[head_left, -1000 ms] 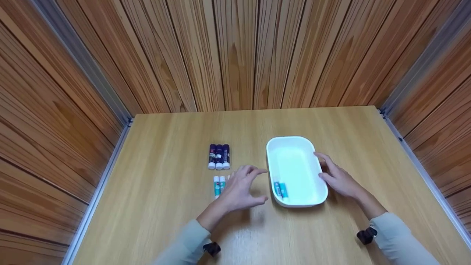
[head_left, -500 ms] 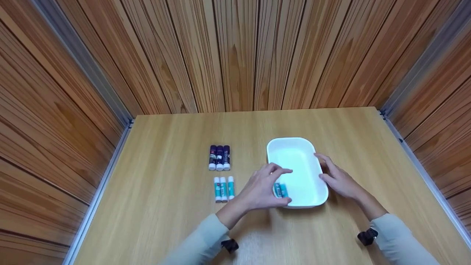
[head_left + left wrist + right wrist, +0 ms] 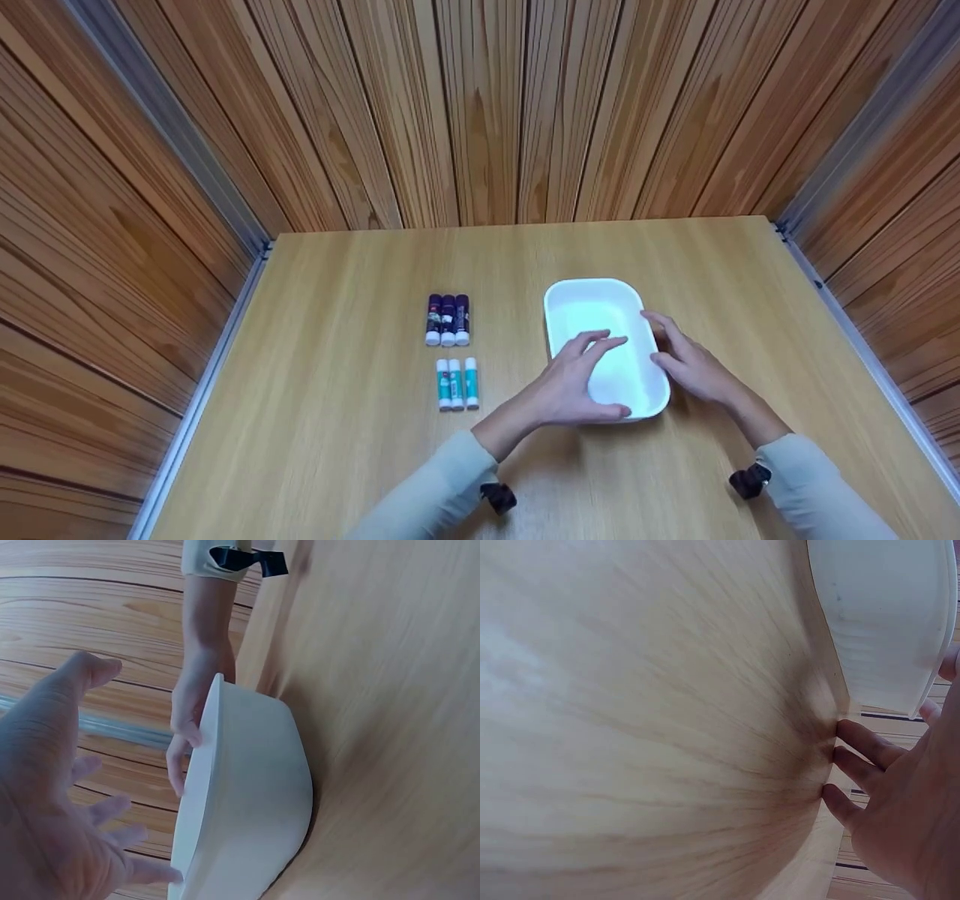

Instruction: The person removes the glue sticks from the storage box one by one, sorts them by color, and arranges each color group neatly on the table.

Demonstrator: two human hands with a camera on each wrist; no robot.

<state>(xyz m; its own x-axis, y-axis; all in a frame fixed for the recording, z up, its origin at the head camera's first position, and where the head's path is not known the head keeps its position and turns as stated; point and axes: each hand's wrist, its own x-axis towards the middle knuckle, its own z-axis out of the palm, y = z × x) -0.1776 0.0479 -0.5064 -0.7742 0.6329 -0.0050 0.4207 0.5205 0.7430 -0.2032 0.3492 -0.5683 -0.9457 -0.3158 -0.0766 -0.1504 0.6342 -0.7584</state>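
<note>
My left hand [image 3: 574,379] is spread over the near left part of a white plastic tub [image 3: 604,304], thumb and fingers wide apart with nothing between them. In the left wrist view the palm and spread fingers of this left hand [image 3: 60,817] show beside the tub's rim. At the tub's right side my right hand [image 3: 694,367] holds the rim with thumb and forefinger. Its other fingers [image 3: 866,746] rest low beside the tub, by the tabletop. The left hand hides the tub's near left corner, where small teal glue sticks showed earlier.
Three teal glue sticks with white caps [image 3: 456,386] stand in a row left of the tub. Behind them is a row of three dark purple glue sticks [image 3: 448,319]. Wood-panelled walls [image 3: 480,112] enclose the wooden table [image 3: 337,360] at the back and sides.
My left hand has moved right, from beside the glue sticks to over the tub, uncovering the teal row and covering the sticks inside. The right hand and tub have stayed in place.
</note>
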